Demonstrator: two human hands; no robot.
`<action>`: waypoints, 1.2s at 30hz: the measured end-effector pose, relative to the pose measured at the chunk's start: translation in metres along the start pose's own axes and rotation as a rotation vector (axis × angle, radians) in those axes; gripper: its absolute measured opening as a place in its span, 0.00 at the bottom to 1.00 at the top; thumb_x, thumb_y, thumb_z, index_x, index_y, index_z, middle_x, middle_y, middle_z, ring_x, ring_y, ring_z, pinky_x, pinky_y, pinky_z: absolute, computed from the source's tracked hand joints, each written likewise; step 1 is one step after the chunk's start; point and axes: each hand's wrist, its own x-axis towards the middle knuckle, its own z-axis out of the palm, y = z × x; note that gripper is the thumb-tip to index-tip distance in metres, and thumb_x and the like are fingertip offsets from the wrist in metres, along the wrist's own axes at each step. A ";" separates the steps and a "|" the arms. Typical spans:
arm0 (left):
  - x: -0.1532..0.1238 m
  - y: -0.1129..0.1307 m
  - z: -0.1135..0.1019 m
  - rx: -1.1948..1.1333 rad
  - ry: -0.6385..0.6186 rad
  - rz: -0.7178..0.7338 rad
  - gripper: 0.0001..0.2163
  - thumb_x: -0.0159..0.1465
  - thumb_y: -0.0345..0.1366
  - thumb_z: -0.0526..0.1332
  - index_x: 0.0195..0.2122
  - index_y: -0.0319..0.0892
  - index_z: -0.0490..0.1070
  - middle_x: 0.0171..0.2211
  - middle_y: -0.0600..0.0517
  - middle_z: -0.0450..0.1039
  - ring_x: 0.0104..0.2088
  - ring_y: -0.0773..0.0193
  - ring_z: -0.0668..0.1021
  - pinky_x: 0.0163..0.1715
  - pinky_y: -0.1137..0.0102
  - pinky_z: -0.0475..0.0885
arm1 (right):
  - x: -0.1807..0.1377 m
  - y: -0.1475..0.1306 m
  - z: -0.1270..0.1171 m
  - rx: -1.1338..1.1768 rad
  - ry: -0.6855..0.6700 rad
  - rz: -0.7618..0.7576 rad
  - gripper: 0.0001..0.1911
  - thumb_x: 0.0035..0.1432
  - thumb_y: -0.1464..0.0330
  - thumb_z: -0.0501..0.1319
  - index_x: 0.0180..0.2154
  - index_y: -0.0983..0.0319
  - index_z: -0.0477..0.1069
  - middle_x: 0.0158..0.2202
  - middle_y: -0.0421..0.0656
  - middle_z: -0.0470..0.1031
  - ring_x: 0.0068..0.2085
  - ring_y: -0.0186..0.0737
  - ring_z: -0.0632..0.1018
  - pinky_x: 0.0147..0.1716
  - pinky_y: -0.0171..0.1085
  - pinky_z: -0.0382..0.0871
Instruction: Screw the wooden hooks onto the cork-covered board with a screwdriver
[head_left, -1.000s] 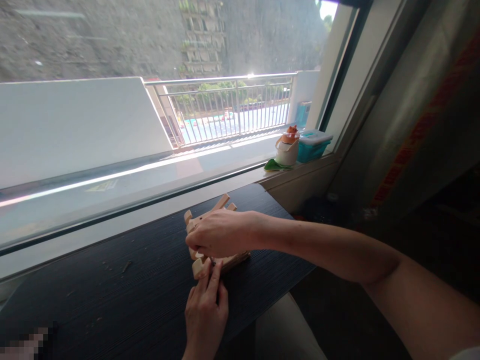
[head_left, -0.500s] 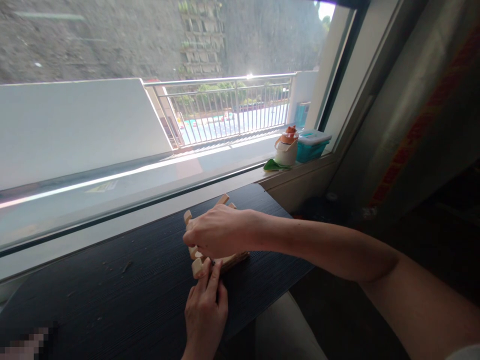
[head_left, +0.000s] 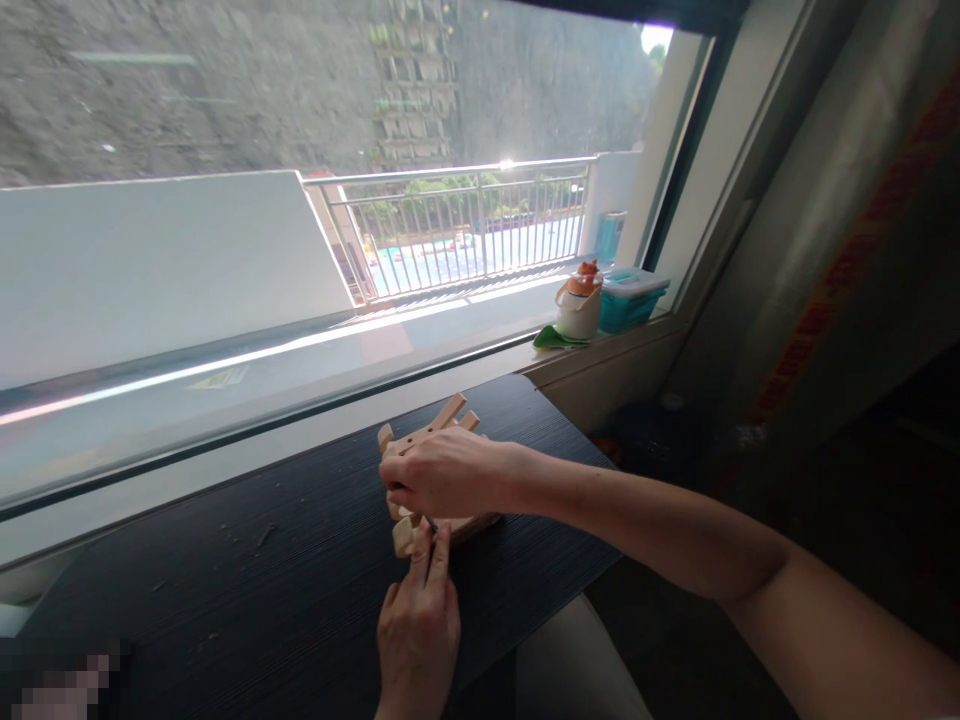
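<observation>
A light wooden frame (head_left: 466, 526) of several bars and pegs with rounded ends lies on the dark table (head_left: 247, 600). Its far bar, which has dark holes, shows past my right hand (head_left: 439, 472). That hand lies across the middle of the frame, fingers curled closed, and whatever they grip is hidden beneath. My left hand (head_left: 420, 625) comes in from the near side. Its fingertips press on the frame's near corner, beside a rounded wooden end (head_left: 403, 537). A small dark object, too small to name, shows near those fingertips.
Behind the table is a window sill (head_left: 300, 440). On it stand a white bottle with an orange top (head_left: 579, 305), a teal box with a pale lid (head_left: 634, 300) and a green leaf-shaped item (head_left: 559, 339). Small debris (head_left: 266, 535) lies on the table. A blurred patch covers the lower left.
The whole view has shifted a little. My right hand has moved slightly nearer to me over the frame, baring more of the far bar and its holes. My left hand keeps its place.
</observation>
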 end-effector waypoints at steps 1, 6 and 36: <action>0.004 -0.001 0.003 0.020 -0.012 -0.004 0.21 0.62 0.26 0.50 0.57 0.42 0.62 0.55 0.44 0.68 0.40 0.60 0.79 0.29 0.68 0.74 | 0.001 0.002 0.001 0.012 0.012 0.017 0.09 0.62 0.66 0.51 0.37 0.62 0.67 0.35 0.47 0.76 0.36 0.43 0.77 0.31 0.36 0.64; 0.025 -0.002 0.012 0.046 -0.085 -0.048 0.21 0.62 0.26 0.49 0.57 0.41 0.62 0.57 0.44 0.65 0.43 0.60 0.78 0.31 0.70 0.74 | 0.011 0.011 0.007 0.067 0.091 0.048 0.07 0.61 0.68 0.53 0.37 0.63 0.68 0.38 0.48 0.75 0.40 0.42 0.76 0.35 0.35 0.63; 0.076 -0.061 0.019 -0.906 -0.348 -0.260 0.10 0.53 0.36 0.60 0.37 0.45 0.66 0.31 0.56 0.73 0.32 0.65 0.76 0.34 0.72 0.69 | 0.015 0.018 -0.017 -0.078 -0.251 -0.062 0.09 0.51 0.74 0.59 0.36 0.64 0.74 0.35 0.42 0.75 0.34 0.34 0.72 0.27 0.33 0.56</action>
